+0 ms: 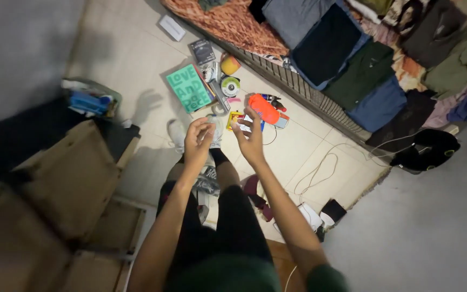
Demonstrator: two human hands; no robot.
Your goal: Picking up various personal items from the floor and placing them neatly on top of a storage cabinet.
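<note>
Both hands are raised in front of the body above the floor; the left hand (198, 138) has its fingers curled together, the right hand (249, 141) is half open with fingers bent; whether either pinches something small I cannot tell. Below them lie a white shoe (177, 132), a green book (189, 88), an orange pouch (264, 108) and a round tape roll (230, 86); a white cable (320, 165) loops nearby; folded clothes (360, 73) fill the bed (228, 21) beyond; a wooden frame (77, 178) stands at the left.
</note>
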